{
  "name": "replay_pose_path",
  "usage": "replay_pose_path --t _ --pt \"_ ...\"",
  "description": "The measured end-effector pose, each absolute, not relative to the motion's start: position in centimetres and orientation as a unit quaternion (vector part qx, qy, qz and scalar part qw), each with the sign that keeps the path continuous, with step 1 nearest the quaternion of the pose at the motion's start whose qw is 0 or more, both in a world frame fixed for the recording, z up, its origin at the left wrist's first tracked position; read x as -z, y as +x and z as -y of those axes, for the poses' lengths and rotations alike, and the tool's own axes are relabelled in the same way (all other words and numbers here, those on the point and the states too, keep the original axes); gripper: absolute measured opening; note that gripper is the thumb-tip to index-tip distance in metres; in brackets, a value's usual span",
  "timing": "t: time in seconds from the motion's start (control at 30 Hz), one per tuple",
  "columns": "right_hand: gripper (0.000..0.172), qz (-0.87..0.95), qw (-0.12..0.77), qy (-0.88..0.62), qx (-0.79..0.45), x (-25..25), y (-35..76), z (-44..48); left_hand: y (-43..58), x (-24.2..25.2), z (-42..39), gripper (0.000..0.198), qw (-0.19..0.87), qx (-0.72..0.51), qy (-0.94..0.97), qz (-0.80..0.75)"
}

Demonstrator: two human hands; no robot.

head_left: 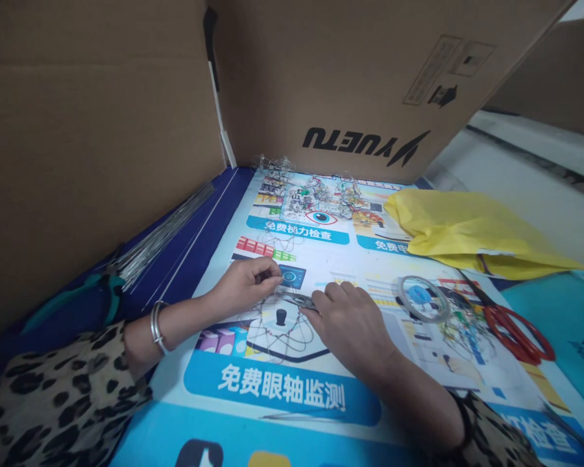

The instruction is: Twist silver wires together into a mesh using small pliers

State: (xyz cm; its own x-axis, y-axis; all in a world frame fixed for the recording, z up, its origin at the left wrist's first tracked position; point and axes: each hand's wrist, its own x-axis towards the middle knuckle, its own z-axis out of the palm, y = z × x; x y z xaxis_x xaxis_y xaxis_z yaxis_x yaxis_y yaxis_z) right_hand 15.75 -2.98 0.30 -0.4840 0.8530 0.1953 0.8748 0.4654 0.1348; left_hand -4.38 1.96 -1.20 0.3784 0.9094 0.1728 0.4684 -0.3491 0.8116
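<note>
My left hand (246, 285) is closed in a pinch at the upper edge of a looped thin-wire piece (287, 353). The wire bends into several petal-like loops, which spread over the printed sheet below my hands. In my right hand (353, 327) is a pair of pliers (298, 299), fingers wrapped round the handles. The jaws point left and meet the wire close to my left fingertips; whether they grip it I cannot make out. A few loose straight wires (299, 416) lie on the sheet nearer to me.
Cardboard walls (292, 78) stand behind and left. Straight wires (165, 227) and teal-handled pliers (111, 295) lie left. Wire pieces (316, 194) sit at the back. A yellow bag (472, 227), a clear tape roll (422, 298) and red-handled scissors (520, 334) are at right.
</note>
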Motion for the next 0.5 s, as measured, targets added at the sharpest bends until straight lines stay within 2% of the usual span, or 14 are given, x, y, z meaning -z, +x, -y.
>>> replay_pose_path --t 0.27,0.5 --pt "0.03 0.848 0.061 -0.518 0.097 0.03 15.56 2.86 -4.36 1.16 -1.85 0.012 0.362 -0.346 0.741 -0.447" --pt "0.029 0.844 0.049 -0.526 0.096 -0.46 15.55 2.8 -4.15 1.38 -1.5 0.011 0.344 -0.339 0.746 -0.459"
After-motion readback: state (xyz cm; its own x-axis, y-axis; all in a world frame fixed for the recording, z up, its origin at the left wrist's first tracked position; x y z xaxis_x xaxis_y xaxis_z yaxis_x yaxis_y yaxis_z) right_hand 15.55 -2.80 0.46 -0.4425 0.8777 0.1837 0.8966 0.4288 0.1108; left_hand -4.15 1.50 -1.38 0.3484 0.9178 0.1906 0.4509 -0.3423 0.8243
